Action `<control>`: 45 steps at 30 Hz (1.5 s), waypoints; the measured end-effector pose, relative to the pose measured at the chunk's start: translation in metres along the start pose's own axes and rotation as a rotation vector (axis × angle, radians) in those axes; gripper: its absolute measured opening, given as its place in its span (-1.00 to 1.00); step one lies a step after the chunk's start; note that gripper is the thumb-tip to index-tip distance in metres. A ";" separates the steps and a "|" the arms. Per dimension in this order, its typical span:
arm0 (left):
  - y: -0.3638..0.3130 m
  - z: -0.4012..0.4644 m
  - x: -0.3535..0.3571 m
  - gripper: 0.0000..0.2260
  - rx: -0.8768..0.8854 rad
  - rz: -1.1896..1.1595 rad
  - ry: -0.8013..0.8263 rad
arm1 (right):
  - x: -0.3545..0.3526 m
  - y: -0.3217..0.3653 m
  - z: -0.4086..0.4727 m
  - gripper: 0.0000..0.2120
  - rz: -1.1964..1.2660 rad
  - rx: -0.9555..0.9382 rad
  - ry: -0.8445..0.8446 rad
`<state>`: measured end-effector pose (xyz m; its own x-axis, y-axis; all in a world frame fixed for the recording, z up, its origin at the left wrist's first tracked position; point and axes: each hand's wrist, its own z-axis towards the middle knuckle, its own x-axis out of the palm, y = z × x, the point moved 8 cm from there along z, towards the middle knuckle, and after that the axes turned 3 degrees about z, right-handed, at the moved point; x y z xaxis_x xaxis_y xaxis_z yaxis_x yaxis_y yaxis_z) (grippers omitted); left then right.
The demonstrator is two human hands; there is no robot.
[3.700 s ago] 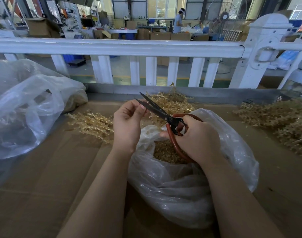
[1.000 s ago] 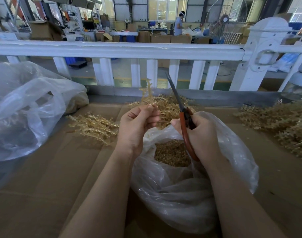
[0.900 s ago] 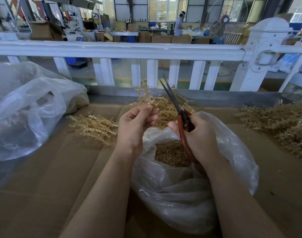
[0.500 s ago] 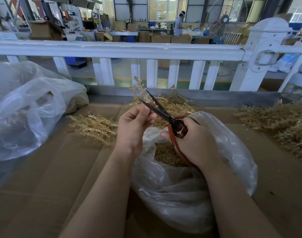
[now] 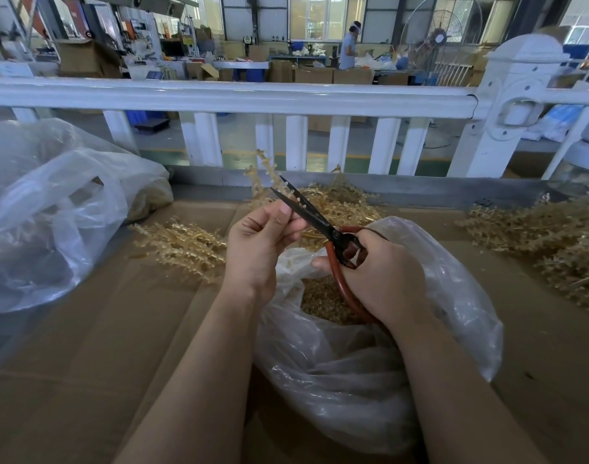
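Golden plastic, the sprig (image 5: 262, 170) rises toward 11 o'clock from the left hand (image 5: 258, 244), pinched at its base between thumb and curled fingers (image 5: 281, 212). The right hand (image 5: 383, 279) grips the red handles of the scissors (image 5: 311, 212). The black blades point to 10 o'clock and stand parted, with the sprig's lower stem between them, just above the left fingertips. Both hands hover over the open mouth of a clear bag (image 5: 454, 296) holding cut beads (image 5: 323, 299), at 6 o'clock from the sprig. More sprigs lie heaped at 9 o'clock (image 5: 182, 242) and 3 o'clock (image 5: 554, 239) on the cardboard (image 5: 119, 329).
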<state>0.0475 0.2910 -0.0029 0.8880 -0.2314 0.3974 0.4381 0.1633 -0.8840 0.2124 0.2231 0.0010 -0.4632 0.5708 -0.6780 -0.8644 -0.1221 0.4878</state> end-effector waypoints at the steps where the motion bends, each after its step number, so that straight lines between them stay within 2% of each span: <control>1: 0.000 0.000 0.000 -0.88 0.000 -0.002 0.002 | 0.000 0.000 0.000 -0.30 0.005 -0.001 -0.003; 7: 0.001 0.000 0.000 -0.88 -0.011 -0.014 0.001 | 0.000 0.002 -0.001 -0.35 0.027 -0.015 -0.009; 12: 0.000 0.000 0.000 -0.87 -0.009 -0.023 0.003 | 0.000 0.003 0.000 -0.29 0.054 -0.023 0.002; 17: 0.000 0.001 -0.001 -0.82 -0.014 -0.029 -0.007 | -0.002 0.003 0.000 -0.42 0.068 -0.002 -0.006; 23: 0.000 0.000 0.001 -0.89 0.011 0.023 0.022 | -0.005 0.004 0.000 -0.34 -0.002 -0.013 -0.035; 30: -0.001 -0.002 0.005 -0.88 0.014 0.024 0.056 | -0.004 0.003 0.000 -0.28 -0.018 0.002 -0.024; 35: -0.002 -0.002 0.007 -0.84 0.020 0.017 0.074 | -0.002 0.001 0.000 -0.32 0.020 0.008 -0.011; 45: -0.001 0.000 0.003 -0.91 0.048 0.058 0.061 | -0.001 0.002 0.000 -0.38 0.070 0.005 -0.018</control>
<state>0.0495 0.2900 -0.0009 0.9026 -0.2784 0.3285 0.3935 0.2234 -0.8918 0.2116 0.2223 0.0025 -0.5191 0.5753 -0.6321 -0.8289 -0.1583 0.5366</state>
